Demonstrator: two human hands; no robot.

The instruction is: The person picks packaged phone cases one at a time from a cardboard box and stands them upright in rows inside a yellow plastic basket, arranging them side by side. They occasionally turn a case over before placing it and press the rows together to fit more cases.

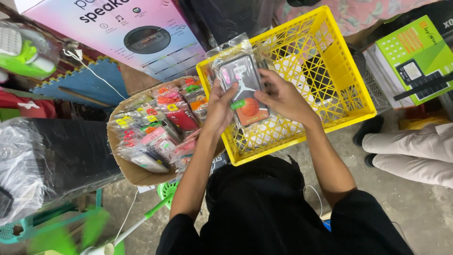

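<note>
Holding a phone case in a clear plastic sleeve [241, 89] between both hands, above the near-left corner of a yellow plastic crate [349, 101]. Left hand [221, 107] gripping the sleeve's left edge, thumb lying across the front, fingers tucked behind and out of sight. Right hand [282, 97] closing on the right edge, fingers curled over the face near the orange ball print. Judging the hold as sound for looking the piece over: keeping pressure on the edges rather than on the middle, letting the slippery sleeve rest on the fingers behind, keeping the loose crinkled top flap free of the crate's lattice wall. Sitting just to the left, touching the crate's left wall or nearly so, a round cardboard tub [137, 172] packed with more sleeved cases in red, pink, yellow and green [158, 127]. Leaving little room on that side: the left forearm passing right over the tub's rim, so any swing leftward risking a brush against the standing cases. Showing more open room inside the crate, mostly bare mesh floor toward the far-right corner, with something dark lying under or behind the lattice, too unclear to name. Crowding the right: a green boxed item [415, 56] past the crate's far corner and another person's light-trousered legs [410, 151] on the concrete floor. Standing behind at upper left, a large pink-and-white boxed speaker [118, 33].
</note>
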